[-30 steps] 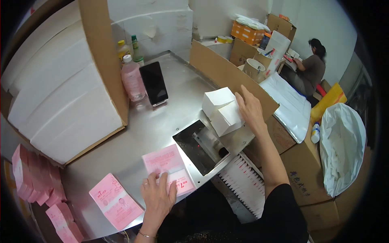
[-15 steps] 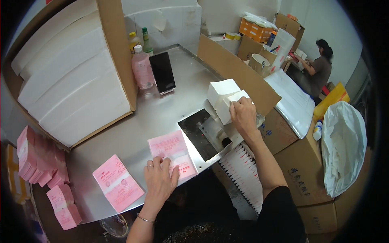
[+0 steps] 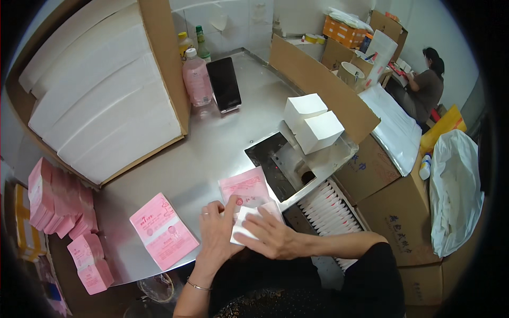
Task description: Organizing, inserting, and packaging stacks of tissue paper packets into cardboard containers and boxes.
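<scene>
Since the earlier frame, the right hand [image 3: 270, 237] has left the white stacks [image 3: 313, 123] and joined the left hand [image 3: 217, 233] at the surface [image 3: 212, 153] edge. Both hands, fingers spread, press a white sheet [image 3: 245, 221] against the pink pouch [image 3: 245, 186].

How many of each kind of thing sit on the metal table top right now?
Pink packet piles: 2
White pad stacks: 2
Bottles: 3
Black phone: 1
White pad under both hands: 1
Total: 9
</scene>
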Available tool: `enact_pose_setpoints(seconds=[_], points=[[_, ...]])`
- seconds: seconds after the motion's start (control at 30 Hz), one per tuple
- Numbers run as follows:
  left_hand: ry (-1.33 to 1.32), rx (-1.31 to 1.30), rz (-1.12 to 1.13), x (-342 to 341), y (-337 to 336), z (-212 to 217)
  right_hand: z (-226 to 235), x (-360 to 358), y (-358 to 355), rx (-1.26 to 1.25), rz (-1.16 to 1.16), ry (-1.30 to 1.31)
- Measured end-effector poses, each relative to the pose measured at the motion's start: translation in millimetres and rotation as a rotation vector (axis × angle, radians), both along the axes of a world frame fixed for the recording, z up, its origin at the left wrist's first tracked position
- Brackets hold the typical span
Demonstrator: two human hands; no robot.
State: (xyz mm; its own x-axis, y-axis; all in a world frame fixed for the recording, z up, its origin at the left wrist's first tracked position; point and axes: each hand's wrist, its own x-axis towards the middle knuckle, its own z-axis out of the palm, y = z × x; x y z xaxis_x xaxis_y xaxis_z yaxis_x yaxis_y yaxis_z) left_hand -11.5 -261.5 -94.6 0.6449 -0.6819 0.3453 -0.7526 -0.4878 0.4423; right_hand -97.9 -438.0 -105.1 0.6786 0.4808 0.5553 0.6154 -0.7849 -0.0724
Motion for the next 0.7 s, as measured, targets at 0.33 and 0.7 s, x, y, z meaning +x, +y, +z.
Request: enact_pose_setpoints(seconds=[0.33,0.7], points=[[-0.092,0.075,-0.042,-13.3,6.1,-12.3,-59.9,101.2,-79.4,0.318,-0.523,0.254],[-0.087,-0.016,-0.304,-16.9,5.3,-25.5,-10.4,-146.4,-47.3,0.082,-1.120,0.029]])
